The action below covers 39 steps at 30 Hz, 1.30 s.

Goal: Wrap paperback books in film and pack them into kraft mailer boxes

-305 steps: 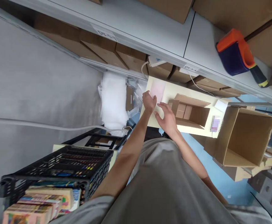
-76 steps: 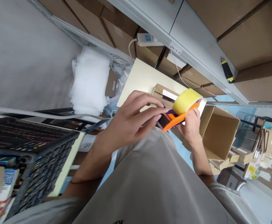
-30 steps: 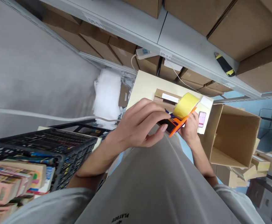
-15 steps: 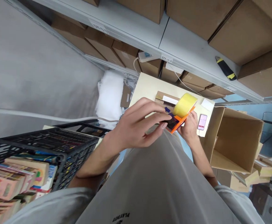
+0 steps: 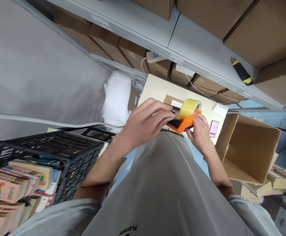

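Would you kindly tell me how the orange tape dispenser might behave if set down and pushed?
The orange tape dispenser would probably feel rigid, since it looks like hard plastic. Its thick yellow tape roll likely makes that end heavier. With that roll mounted on it, it may tip sooner than roll away.
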### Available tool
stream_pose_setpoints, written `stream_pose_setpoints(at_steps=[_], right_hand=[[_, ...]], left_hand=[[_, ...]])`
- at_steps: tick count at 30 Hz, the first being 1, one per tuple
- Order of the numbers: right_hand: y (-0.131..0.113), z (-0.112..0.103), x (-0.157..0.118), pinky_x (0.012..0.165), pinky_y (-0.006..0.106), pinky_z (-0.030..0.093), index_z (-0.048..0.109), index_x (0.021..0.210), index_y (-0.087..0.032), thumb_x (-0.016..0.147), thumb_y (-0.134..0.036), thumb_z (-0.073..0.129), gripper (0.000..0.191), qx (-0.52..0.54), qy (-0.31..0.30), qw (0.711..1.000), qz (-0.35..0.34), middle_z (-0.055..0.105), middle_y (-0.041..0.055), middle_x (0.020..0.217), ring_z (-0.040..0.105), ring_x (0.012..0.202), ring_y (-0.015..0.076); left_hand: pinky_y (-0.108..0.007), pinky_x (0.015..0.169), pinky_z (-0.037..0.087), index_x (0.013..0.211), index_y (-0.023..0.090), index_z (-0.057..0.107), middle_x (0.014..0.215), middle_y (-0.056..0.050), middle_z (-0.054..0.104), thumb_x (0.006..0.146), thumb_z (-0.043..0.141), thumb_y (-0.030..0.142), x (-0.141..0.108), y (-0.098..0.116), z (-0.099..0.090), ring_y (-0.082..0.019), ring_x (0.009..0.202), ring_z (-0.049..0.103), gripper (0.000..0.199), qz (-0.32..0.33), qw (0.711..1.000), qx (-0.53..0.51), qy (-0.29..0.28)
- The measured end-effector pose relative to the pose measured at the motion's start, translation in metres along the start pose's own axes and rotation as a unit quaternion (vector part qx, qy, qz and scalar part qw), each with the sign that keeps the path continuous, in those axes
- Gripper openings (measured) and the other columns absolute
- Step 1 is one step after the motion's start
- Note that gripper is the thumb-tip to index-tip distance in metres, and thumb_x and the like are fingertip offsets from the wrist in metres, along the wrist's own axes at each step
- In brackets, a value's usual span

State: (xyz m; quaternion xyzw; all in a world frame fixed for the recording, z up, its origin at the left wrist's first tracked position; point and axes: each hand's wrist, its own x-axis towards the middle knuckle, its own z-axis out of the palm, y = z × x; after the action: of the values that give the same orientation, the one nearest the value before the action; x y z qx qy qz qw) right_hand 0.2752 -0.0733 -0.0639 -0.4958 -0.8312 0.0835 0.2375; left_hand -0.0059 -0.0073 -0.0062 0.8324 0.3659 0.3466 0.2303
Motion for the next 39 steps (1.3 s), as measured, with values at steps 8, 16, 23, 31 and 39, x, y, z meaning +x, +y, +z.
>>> stream_pose_setpoints(at_steps=[8, 16, 23, 31, 39], right_hand=[[0.022, 0.003, -0.013, 0.089, 0.047, 0.063, 0.064, 0.118, -0.023, 0.116, -0.051, 0.058, 0.029, 0.052, -0.211, 0.972, 0.083, 0.080, 0.0117, 0.096, 0.078, 0.096, 0.0344], [0.072, -0.033, 0.011, 0.063, 0.035, 0.049, 0.072, 0.114, -0.023, 0.109, -0.062, 0.058, 0.041, 0.133, -0.426, 0.857, 0.259, 0.075, 0.0028, 0.082, 0.065, 0.065, 0.0234], [0.096, -0.002, 0.046, 0.075, 0.036, 0.053, 0.073, 0.101, -0.022, 0.092, -0.067, 0.067, 0.046, 0.169, -0.441, 0.804, 0.361, 0.080, 0.0061, 0.090, 0.070, 0.081, 0.0249], [0.104, 0.017, 0.050, 0.074, 0.036, 0.052, 0.072, 0.094, -0.021, 0.087, -0.068, 0.069, 0.048, 0.173, -0.440, 0.786, 0.397, 0.076, 0.0049, 0.085, 0.067, 0.079, 0.0230], [0.101, 0.023, 0.058, 0.071, 0.035, 0.049, 0.073, 0.092, -0.021, 0.085, -0.069, 0.067, 0.048, 0.131, -0.442, 0.788, 0.409, 0.073, 0.0043, 0.081, 0.065, 0.076, 0.0231]], left_hand=[[-0.034, 0.090, 0.060, 0.107, 0.024, 0.077, 0.103, -0.006, 0.080, 0.117, 0.058, 0.048, -0.034, -0.044, 0.057, -0.020, 0.094, 0.073, 0.032, -0.179, 0.978, -0.103, 0.004], [-0.031, 0.075, 0.066, 0.096, 0.021, 0.079, 0.094, -0.006, 0.079, 0.096, 0.075, 0.046, -0.063, -0.147, 0.064, -0.019, 0.081, 0.072, 0.025, -0.459, 0.854, -0.242, 0.033], [-0.034, 0.079, 0.072, 0.088, 0.019, 0.076, 0.096, -0.006, 0.079, 0.086, 0.080, 0.041, -0.073, -0.174, 0.100, -0.019, 0.087, 0.074, 0.023, -0.529, 0.780, -0.331, 0.048], [-0.032, 0.077, 0.069, 0.087, 0.019, 0.077, 0.087, -0.004, 0.078, 0.084, 0.080, 0.041, -0.088, -0.197, 0.124, -0.017, 0.077, 0.072, 0.022, -0.544, 0.762, -0.348, 0.041], [-0.034, 0.087, 0.065, 0.091, 0.022, 0.078, 0.097, -0.006, 0.083, 0.094, 0.078, 0.036, -0.090, -0.237, 0.163, -0.022, 0.088, 0.077, 0.014, -0.504, 0.818, -0.275, 0.014]])
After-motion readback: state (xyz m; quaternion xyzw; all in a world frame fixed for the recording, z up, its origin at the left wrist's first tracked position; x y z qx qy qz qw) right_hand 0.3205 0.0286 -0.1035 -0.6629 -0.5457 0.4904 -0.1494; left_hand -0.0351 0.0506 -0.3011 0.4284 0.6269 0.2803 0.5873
